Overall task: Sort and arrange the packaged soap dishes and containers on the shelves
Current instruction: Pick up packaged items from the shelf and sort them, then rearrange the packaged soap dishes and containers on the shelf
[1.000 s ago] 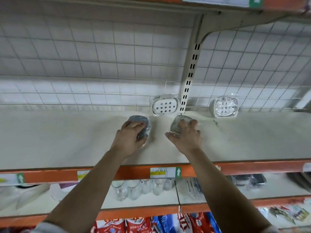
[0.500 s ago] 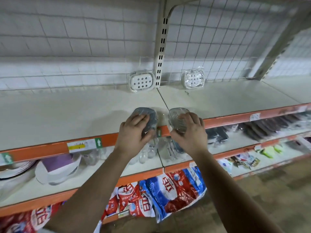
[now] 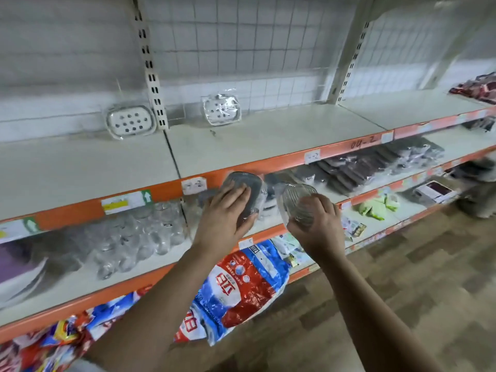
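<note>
Dishes are clasped, grey dish (image 3: 252, 185) by the left hand (image 3: 225, 213), clear dish (image 3: 295, 198) by the right hand (image 3: 319, 226); each should be lowered level and released only once supported beneath the grip.

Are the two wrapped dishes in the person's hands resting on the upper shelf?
No, the left hand holds the grey dish and the right hand holds the clear dish in the air, before the orange shelf edge.
</note>
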Tool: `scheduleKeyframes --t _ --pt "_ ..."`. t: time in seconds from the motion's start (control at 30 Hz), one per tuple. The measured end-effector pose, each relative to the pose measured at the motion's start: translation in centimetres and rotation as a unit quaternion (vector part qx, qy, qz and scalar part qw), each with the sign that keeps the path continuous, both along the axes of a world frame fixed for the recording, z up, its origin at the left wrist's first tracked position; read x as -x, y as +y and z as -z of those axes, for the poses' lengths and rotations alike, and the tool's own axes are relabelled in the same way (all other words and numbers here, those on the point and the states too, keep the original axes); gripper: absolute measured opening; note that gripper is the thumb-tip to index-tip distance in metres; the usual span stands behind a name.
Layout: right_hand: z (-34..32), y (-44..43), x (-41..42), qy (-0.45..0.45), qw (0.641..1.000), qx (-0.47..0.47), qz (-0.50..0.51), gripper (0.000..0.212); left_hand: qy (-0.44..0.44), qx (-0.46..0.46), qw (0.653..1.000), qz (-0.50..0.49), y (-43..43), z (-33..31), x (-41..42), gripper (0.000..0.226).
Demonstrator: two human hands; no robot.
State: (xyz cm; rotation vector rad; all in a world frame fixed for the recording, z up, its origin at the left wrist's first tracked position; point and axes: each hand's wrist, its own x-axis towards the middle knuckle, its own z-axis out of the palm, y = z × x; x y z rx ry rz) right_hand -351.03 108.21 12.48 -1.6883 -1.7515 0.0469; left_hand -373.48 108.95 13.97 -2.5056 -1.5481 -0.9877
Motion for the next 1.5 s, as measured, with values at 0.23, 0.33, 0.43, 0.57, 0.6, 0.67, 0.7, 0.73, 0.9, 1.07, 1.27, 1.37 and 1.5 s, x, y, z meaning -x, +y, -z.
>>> scheduleKeyframes --t 0.23,0.33,0.43,0.57,0.6,0.67,0.7,0.73,0.9,1.07,1.27,1.37,1.5 --pt "2.5 0.7 -13.9 0.006 1.0 0.022 -0.008 0.049 -0.024 0.046 0.999 -0.006 1.0 4.3 -14.4 0.056" --pt "3.7 2.0 -17.0 0.01 0.999 0.028 -0.015 0.049 -0.013 0.088 0.996 -0.026 2.5 6.8 -18.0 0.059" --pt "5.4 3.8 -19.0 0.031 0.998 0.048 -0.027 0.049 -0.017 0.114 0.992 -0.045 4.0 8.9 -20.7 0.059" --pt "8.1 7.8 -20.9 0.043 0.997 0.044 -0.046 0.052 -0.014 0.123 0.99 -0.068 7.9 11.6 -23.6 0.059" --pt "8.7 8.7 -21.2 0.043 0.997 0.042 -0.051 0.052 -0.016 0.115 0.99 -0.075 8.9 12.1 -24.1 0.058" --pt "10.5 11.1 -21.9 0.046 0.997 0.033 -0.06 0.053 -0.018 0.1 0.991 -0.091 11.8 13.6 -25.2 0.056" --pt "11.5 12.3 -22.2 0.048 0.996 0.03 -0.067 0.053 -0.021 0.099 0.99 -0.098 13.5 14.5 -25.7 0.055" --pt "12.4 13.4 -22.5 0.049 0.996 0.03 -0.073 0.054 -0.024 0.104 0.989 -0.105 15.0 15.2 -26.0 0.054" --pt "16.5 18.5 -24.2 0.053 0.993 0.048 -0.09 0.055 -0.016 0.136 0.979 -0.15 22.5 18.5 -26.8 0.054" --pt "19.1 22.5 -24.9 0.07 0.991 0.076 -0.088 0.056 0.022 0.116 0.978 -0.171 28.1 20.9 -27.5 0.055" --pt "21.4 24.6 -25.9 0.089 0.988 0.098 -0.082 0.057 0.105 0.167 0.956 -0.218 32.5 23.3 -28.5 0.069" --pt "22.0 24.9 -27.3 0.097 0.987 0.102 -0.076 0.059 0.115 0.176 0.949 -0.233 33.0 24.2 -28.9 0.071" --pt "22.4 24.5 -30.0 0.101 0.986 0.115 -0.069 0.057 0.122 0.166 0.948 -0.243 32.5 24.5 -28.7 0.071"
